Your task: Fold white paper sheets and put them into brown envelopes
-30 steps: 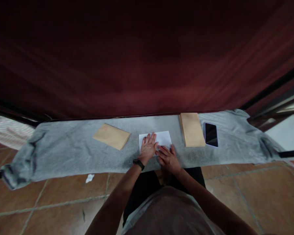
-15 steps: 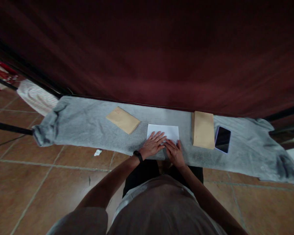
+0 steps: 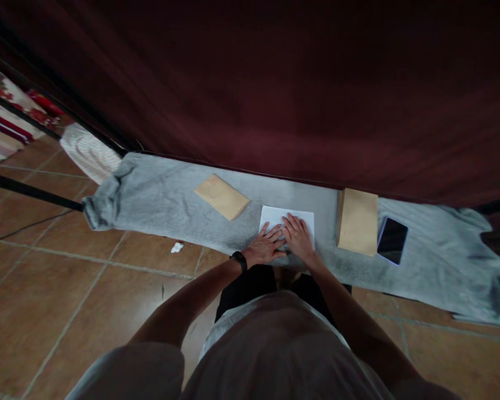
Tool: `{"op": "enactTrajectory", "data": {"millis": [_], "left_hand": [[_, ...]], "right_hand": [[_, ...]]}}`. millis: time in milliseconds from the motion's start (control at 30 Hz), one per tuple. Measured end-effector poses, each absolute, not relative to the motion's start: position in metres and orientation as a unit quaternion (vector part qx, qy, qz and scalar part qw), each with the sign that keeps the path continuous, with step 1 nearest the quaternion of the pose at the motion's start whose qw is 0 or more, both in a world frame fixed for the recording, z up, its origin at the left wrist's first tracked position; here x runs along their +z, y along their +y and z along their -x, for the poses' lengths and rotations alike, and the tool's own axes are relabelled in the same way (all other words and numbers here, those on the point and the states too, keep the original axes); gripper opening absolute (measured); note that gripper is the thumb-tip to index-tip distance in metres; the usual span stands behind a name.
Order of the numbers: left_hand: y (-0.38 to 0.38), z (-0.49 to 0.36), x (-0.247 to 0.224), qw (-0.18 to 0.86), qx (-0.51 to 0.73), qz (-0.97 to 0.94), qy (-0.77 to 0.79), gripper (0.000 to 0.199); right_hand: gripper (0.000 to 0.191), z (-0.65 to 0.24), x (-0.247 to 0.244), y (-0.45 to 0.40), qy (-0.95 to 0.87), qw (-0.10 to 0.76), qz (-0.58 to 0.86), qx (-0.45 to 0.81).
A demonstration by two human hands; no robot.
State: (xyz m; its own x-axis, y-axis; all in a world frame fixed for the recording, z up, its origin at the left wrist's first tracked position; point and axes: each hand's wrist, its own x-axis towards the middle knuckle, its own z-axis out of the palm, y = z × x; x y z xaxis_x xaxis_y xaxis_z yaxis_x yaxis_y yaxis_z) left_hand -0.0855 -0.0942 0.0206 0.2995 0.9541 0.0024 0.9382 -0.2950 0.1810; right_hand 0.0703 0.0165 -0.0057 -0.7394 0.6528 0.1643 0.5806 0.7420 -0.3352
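A white sheet of paper [image 3: 270, 214] lies on the grey cloth in front of me, its near part covered by my hands. My left hand [image 3: 265, 246] rests flat on the paper's lower left, fingers spread. Beside it my right hand [image 3: 297, 237] presses on the right half, fingers stretched toward the far edge. The two hands are close together near the paper's middle. To the left lies a tan envelope [image 3: 222, 196], set at a slant. A stack of tan envelopes [image 3: 359, 222] stands to the right of the paper.
A phone [image 3: 393, 240] with a dark screen lies right of the stack. Grey cloth [image 3: 162, 191] covers the narrow bench. Behind it hangs a dark red curtain [image 3: 250, 111]. A white scrap [image 3: 177, 247] lies on the tiled floor [image 3: 75, 289]; a black bar [image 3: 33, 191] is at left.
My right hand has slid away from me over the paper, from its near edge toward the far edge. My left hand stays on the paper. The whole view has shifted slightly.
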Motion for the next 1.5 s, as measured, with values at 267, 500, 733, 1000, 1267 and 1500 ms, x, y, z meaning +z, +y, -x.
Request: {"op": "enactTrajectory", "data": {"millis": [267,500,733,1000,1267,1500], "left_hand": [[-0.095,0.087,0.021,0.074,0.063,-0.8,0.592,0.059],[-0.082,0.074,0.011,0.061,0.084,-0.731,0.674,0.06],[-0.039,0.054,0.004,0.054,0.106,-0.707,0.697,0.059],[-0.036,0.081,0.001,0.034,0.095,-0.686,0.721,0.059],[-0.048,0.088,0.006,0.02,0.105,-0.665,0.739,0.063],[-0.048,0.091,0.009,0.022,0.101,-0.673,0.732,0.054]], "right_hand": [[0.051,-0.094,-0.018,0.026,-0.902,0.16,0.394,0.076],[0.052,-0.099,-0.017,0.025,-0.891,0.169,0.417,0.07],[0.052,-0.097,-0.017,0.025,-0.888,0.157,0.427,0.07],[0.051,-0.094,-0.016,0.026,-0.884,0.132,0.443,0.07],[0.048,-0.093,-0.009,0.023,-0.879,0.167,0.443,0.059],[0.046,-0.065,-0.001,0.009,-0.886,0.146,0.43,0.097]]}}
